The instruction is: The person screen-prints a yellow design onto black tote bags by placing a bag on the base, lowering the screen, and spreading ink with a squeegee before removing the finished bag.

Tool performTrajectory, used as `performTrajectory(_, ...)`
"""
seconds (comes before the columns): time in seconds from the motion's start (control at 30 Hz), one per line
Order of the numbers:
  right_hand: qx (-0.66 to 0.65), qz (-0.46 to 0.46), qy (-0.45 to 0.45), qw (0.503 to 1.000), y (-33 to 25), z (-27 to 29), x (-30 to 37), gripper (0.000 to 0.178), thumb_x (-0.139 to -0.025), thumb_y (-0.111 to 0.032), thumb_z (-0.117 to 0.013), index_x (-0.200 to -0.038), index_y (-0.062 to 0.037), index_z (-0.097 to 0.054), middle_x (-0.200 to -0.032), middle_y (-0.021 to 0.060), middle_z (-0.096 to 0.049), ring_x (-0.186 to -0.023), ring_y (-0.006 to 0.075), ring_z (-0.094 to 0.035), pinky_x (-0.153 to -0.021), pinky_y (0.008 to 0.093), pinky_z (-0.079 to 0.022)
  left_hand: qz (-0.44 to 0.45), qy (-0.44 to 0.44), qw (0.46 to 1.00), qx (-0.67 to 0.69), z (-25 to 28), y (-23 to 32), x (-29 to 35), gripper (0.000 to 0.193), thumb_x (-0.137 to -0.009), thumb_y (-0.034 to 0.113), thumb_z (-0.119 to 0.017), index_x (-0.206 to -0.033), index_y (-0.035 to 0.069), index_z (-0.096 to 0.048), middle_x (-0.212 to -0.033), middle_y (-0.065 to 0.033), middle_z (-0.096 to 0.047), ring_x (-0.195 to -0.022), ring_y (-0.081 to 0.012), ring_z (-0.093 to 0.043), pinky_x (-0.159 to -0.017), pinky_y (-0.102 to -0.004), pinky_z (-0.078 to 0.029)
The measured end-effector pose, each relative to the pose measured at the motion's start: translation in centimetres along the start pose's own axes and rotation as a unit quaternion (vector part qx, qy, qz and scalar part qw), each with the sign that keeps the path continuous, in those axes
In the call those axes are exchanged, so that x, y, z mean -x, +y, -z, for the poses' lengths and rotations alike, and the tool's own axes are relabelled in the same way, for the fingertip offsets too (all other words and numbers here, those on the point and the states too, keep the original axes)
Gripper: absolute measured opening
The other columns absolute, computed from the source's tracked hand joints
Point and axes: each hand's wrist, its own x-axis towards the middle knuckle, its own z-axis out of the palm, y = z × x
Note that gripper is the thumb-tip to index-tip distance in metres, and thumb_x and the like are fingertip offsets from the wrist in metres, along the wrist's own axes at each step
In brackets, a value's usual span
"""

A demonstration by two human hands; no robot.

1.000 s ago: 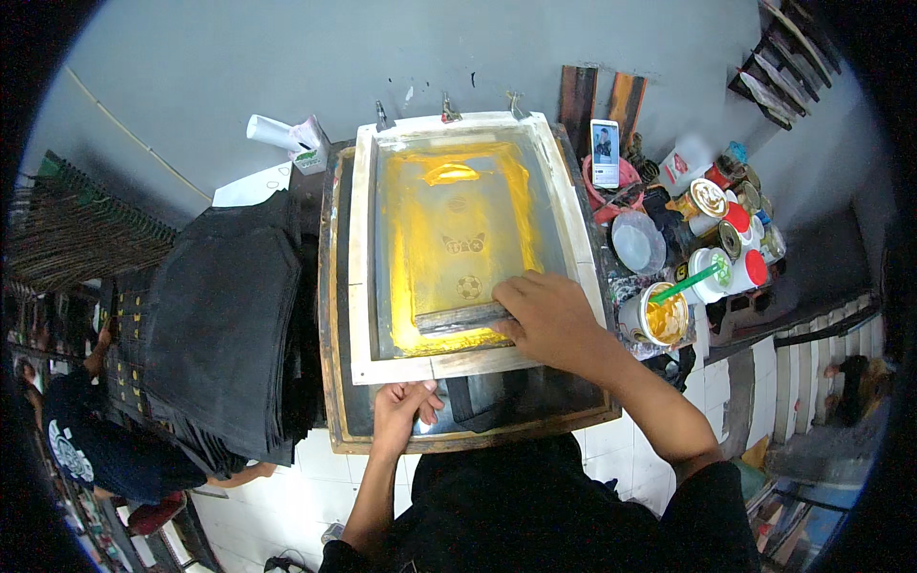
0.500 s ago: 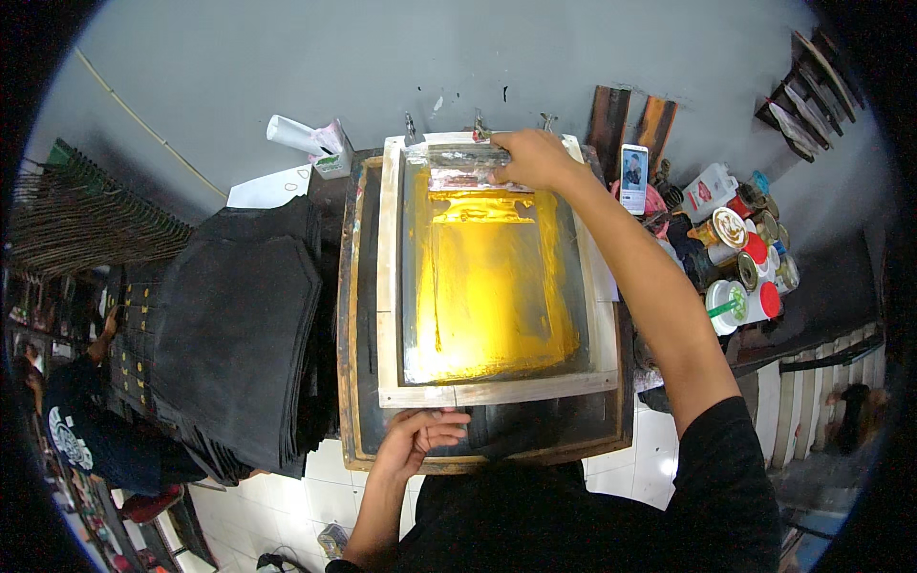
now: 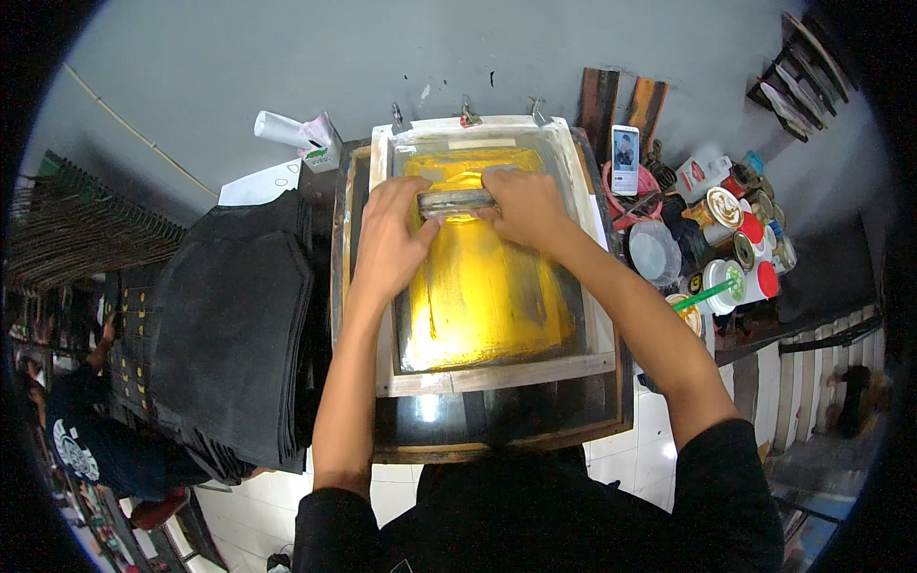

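Yellow ink fills the wooden screen frame (image 3: 497, 372) on the tabletop (image 3: 611, 420); cans (image 3: 735, 215) crowd the right. Both hands, left (image 3: 394, 234) and right (image 3: 523, 202), now clamp the squeegee (image 3: 457, 201) at the frame's far end; before, the left rested at the near edge.

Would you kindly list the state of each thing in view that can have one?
Squeegee: gripped at both ends, at the far end of the screen.
Left hand: closed on the squeegee.
Right hand: closed on the squeegee.
Printing screen: lying flat, mesh coated in yellow ink.
Black garments: stacked at the left.
Phone: propped up, display lit.
Ink cans: some open, some lidded.
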Motion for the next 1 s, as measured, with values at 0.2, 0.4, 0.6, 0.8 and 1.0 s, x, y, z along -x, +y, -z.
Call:
performTrajectory(0.2,-0.011,-0.002,-0.009,1.0,-2.0,0.8,5.3,0.038,-0.086,-0.041,-0.074,-0.095,-0.0064,-0.061,-0.091,0.0131,-0.07,-0.087,0.0335,-0.07,-0.073,0.0469,-0.053,0.083,-0.162,0.983,-0.004,-0.3,0.0,2.6,0.031,-0.083,0.017,-0.077,-0.108,-0.001,-0.072,-0.104,-0.0219,-0.07,-0.108,-0.037,-0.063,-0.106,-0.0443,-0.038)
performTrajectory(0.4,-0.048,0.019,-0.043,0.998,-6.4,2.8,12.0,0.034,-0.084,-0.036,-0.074,-0.097,-0.0071,-0.06,-0.086,0.0114,-0.067,-0.082,0.0325,-0.068,-0.07,0.0455,-0.053,0.083,-0.175,0.981,-0.001,2.9,4.6,9.5,0.03,-0.081,0.019,-0.08,-0.104,0.0,-0.073,-0.102,-0.019,-0.072,-0.104,-0.0352,-0.065,-0.105,-0.046,-0.037)
performTrajectory(0.6,-0.005,0.061,0.004,0.998,-9.1,2.6,17.7,0.022,-0.081,-0.019,-0.067,-0.099,-0.0072,-0.062,-0.088,0.009,-0.064,-0.085,0.0277,-0.066,-0.075,0.0399,-0.052,0.049,-0.182,0.982,-0.03,4.4,6.4,16.2,0.066,-0.075,0.031,-0.087,-0.131,0.005,-0.063,-0.134,-0.018,-0.063,-0.139,-0.0317,-0.049,-0.119,-0.0528,-0.023)
performTrajectory(0.8,-0.062,0.066,0.077,0.993,-8.9,3.7,18.3,0.026,-0.078,-0.012,-0.067,-0.103,-0.0063,-0.063,-0.098,0.0093,-0.065,-0.09,0.027,-0.065,-0.08,0.0404,-0.05,-0.054,-0.077,0.974,-0.207,5.0,2.6,20.8,0.102,-0.071,0.052,-0.087,-0.152,0.007,-0.043,-0.157,-0.0168,-0.045,-0.151,-0.0352,-0.033,-0.123,-0.0573,-0.01)
performTrajectory(1.0,-0.037,0.077,0.241,0.967,-8.4,12.9,13.8,0.039,-0.068,-0.009,-0.071,-0.107,-0.0064,-0.066,-0.104,0.0093,-0.069,-0.092,0.0292,-0.067,-0.081,0.0431,-0.05,-0.06,0.188,0.979,-0.046,8.2,5.6,13.9,0.118,-0.069,0.049,-0.092,-0.157,0.005,-0.027,-0.159,-0.0216,-0.038,-0.147,-0.0352,-0.037,-0.122,-0.0518,-0.024)
